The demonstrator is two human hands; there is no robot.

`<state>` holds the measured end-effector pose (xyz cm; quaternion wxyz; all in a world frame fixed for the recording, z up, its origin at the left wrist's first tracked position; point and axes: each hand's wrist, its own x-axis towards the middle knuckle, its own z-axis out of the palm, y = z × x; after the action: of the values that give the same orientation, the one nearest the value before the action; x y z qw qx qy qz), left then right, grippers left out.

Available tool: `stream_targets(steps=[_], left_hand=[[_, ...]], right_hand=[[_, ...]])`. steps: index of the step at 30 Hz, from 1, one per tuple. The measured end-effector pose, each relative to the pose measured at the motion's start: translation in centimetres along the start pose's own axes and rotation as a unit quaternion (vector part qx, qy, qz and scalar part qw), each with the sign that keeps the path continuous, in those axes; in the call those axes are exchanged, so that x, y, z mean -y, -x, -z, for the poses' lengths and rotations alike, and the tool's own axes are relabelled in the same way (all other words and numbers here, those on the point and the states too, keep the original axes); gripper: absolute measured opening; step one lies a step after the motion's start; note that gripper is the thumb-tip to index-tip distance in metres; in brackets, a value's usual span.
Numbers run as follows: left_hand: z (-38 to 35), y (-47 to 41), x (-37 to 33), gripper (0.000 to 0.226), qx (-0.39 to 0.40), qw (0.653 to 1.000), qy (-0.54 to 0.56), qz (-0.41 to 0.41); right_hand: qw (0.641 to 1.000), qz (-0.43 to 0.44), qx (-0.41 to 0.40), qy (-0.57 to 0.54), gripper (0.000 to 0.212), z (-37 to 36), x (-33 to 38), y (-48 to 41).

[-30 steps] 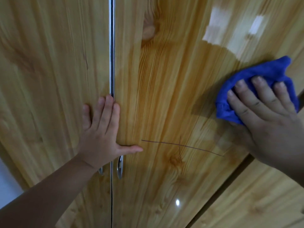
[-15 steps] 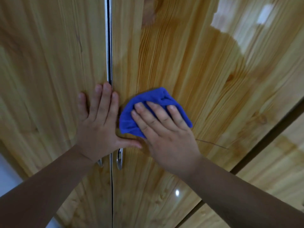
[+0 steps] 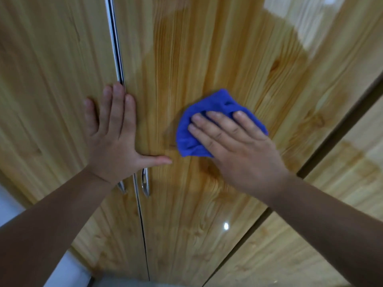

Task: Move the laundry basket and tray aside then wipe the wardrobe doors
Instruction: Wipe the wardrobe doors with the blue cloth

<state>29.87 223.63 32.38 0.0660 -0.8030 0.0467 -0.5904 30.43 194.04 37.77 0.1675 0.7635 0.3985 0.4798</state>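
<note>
Head view: left hand (image 3: pixel 113 137), fingers straight, lies flat on the wardrobe doors (image 3: pixel 207 59) mid-frame; right hand (image 3: pixel 238 150) presses a blue cloth (image 3: pixel 209 112) with flat fingers, right of centre.

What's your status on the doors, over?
Left hand flat across seam. Right hand presses cloth on door. Handles below, apart from cloth.

Pale white surface (image 3: pixel 9 206) showed at the lower left edge of the view; wall or floor, could not tell. Grey, blurred strip (image 3: pixel 134 283) ran along the bottom edge, right of the white. Short dark edge (image 3: pixel 91 282) sat between the two.
</note>
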Motion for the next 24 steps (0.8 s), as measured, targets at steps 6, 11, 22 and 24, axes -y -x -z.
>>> stream_targets(steps=[6, 11, 22, 24], left_hand=[[0.1, -0.2, 0.0, 0.151, 0.01, 1.0, -0.012, 0.003], [0.6, -0.1, -0.3, 0.149, 0.034, 0.999, -0.019, 0.007], [2.6, 5.3, -2.4, 0.137, 0.153, 0.987, 0.051, 0.011], [2.2, 5.9, -2.8, 0.142, 0.158, 0.986, 0.046, 0.011]], right_hand=[[0.999, -0.044, -0.007, 0.029, 0.071, 2.9, -9.1, 6.4], [0.998, -0.056, -0.016, -0.025, 0.059, 3.8, -12.8, 9.3], [0.989, -0.052, 0.066, -0.12, 0.069, 2.8, -7.2, 13.0], [0.991, -0.044, 0.079, -0.104, 0.065, 1.9, -5.1, 13.6]])
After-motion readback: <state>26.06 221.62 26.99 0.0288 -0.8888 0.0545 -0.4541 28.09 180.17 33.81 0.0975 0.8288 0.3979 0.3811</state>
